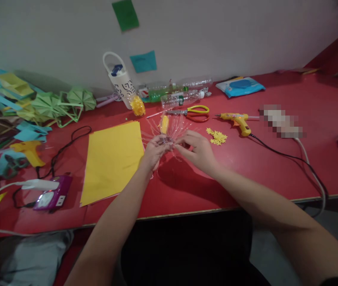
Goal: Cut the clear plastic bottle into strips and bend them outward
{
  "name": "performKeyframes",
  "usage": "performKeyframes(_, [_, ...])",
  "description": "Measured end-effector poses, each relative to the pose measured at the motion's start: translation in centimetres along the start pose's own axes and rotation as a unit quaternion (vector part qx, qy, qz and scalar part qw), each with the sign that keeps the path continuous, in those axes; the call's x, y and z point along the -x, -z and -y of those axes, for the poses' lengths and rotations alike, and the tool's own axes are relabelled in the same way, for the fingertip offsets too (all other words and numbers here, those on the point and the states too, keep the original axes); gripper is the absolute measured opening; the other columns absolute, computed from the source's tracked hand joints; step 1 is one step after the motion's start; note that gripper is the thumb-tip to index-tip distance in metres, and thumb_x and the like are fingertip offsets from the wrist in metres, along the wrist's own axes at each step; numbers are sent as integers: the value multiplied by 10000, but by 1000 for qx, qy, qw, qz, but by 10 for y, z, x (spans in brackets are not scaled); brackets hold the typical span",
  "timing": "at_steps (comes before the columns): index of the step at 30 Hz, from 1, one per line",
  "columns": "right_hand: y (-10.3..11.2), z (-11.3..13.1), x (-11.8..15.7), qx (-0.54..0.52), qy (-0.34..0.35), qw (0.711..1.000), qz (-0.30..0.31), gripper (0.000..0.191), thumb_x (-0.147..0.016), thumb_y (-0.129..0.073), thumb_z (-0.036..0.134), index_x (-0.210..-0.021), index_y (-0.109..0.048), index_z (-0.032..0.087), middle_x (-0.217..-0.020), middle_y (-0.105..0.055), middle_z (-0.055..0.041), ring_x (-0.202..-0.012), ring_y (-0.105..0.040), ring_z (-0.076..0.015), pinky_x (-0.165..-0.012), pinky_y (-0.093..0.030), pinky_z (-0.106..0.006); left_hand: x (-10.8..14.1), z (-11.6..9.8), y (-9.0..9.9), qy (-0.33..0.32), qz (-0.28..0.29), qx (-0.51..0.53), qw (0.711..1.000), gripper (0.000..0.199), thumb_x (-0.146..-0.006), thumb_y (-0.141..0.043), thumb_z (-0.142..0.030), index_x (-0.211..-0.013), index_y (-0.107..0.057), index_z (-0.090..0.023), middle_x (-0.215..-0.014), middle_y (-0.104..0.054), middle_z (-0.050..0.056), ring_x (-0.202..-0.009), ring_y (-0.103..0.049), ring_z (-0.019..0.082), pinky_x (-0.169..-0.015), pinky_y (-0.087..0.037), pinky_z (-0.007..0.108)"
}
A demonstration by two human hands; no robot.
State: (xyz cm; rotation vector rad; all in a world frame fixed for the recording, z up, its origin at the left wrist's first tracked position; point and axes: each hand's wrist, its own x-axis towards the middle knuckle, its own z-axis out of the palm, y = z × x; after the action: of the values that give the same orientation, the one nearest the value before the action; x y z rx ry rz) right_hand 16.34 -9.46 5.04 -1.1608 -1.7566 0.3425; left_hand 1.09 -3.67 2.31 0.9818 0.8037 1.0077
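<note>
Both hands meet over the red table, around a clear plastic bottle piece cut into thin strips that fan outward. My left hand is closed around its base. On the other side, my right hand pinches at the base or a strip with thumb and forefinger; exactly what lies between those fingertips is too small to make out. A small yellow object shows behind the strips. To the right of my right hand lies a little heap of yellow stars. Scissors with yellow and red handles lie beyond the strips.
Yellow paper sheets lie left of my hands. A yellow glue gun with a black cord rests at right, another glue gun at left near a purple power socket. Bottles and a wipes pack line the wall.
</note>
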Motion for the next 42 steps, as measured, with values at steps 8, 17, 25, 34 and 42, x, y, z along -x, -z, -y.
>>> performKeyframes(8, [-6,-5,1,5,22,999,48,183,-861,-562,193,-681,-598,201,-655,-536,9,-645,-508,-147,-656,-403,-296,0,1,0,-25,-14,21,999,396,-460,-866,-225,-780,-641,-165,-731,-682,-16,-663,-618,96,-678,-500,245])
performKeyframes(17, [-1,-3,0,18,1,999,26,146,-875,-571,223,-754,-650,206,-687,-568,1,-673,-527,-151,-673,-410,-300,-3,1,4,-17,-11,-1,1000,449,-463,-872,-247,-828,-621,-175,-748,-677,-20,-637,-606,92,-652,-488,246])
performKeyframes(25, [1,0,0,9,30,999,16,122,-847,-563,198,-826,-682,213,-674,-514,15,-649,-499,-149,-666,-408,-309,-5,2,8,-27,-5,-8,1000,393,-527,-822,-202,-879,-648,-185,-854,-688,5,-776,-632,123,-778,-493,287])
performKeyframes(34, [5,1,-1,-20,22,997,-66,250,-762,-460,87,-776,-666,229,-671,-540,7,-666,-530,-157,-639,-419,-310,-5,-1,7,-16,-19,13,1000,390,-515,-797,-164,-887,-683,-192,-803,-691,-18,-640,-594,87,-684,-493,256])
performKeyframes(42, [4,2,-1,-26,63,995,-79,243,-774,-467,68,-773,-655,224,-674,-568,9,-664,-547,-151,-634,-441,-303,-3,-2,6,6,-16,12,1000,384,-501,-809,-197,-849,-654,-155,-726,-679,-15,-562,-577,68,-590,-441,220])
